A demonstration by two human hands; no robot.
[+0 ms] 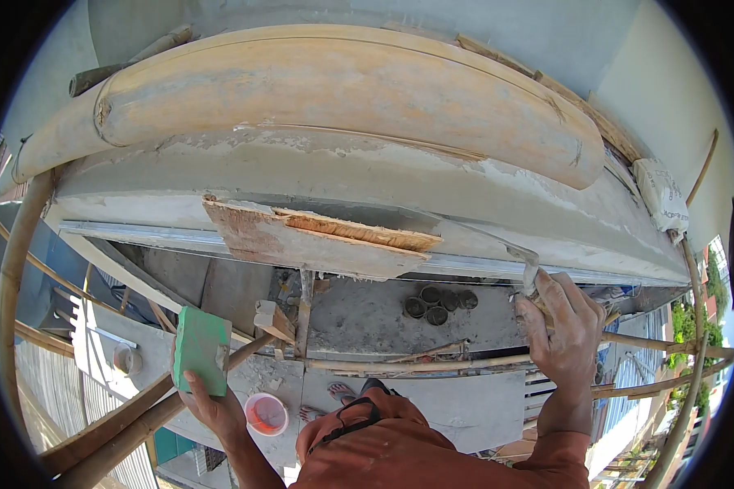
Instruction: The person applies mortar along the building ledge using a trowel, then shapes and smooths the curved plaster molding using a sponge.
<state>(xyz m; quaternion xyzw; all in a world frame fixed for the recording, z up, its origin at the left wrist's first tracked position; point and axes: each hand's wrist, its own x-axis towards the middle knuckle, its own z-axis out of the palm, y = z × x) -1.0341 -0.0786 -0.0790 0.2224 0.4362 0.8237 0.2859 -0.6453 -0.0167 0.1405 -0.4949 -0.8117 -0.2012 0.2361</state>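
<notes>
The trowel [520, 251] sits in the right hand [564, 326], fingers closed round its handle, the blade reaching forward and left of that grip along the plastered ledge [465, 189]. It looks light and stiff, perhaps springy towards the tip — best held at the handle. Well left, the left hand [210, 407] grips a green block [197, 346] by its lower edge, thumb on its face; probably light, its corners might chip. Between the grips, farther forward, is a rough-edged board [322, 250].
</notes>
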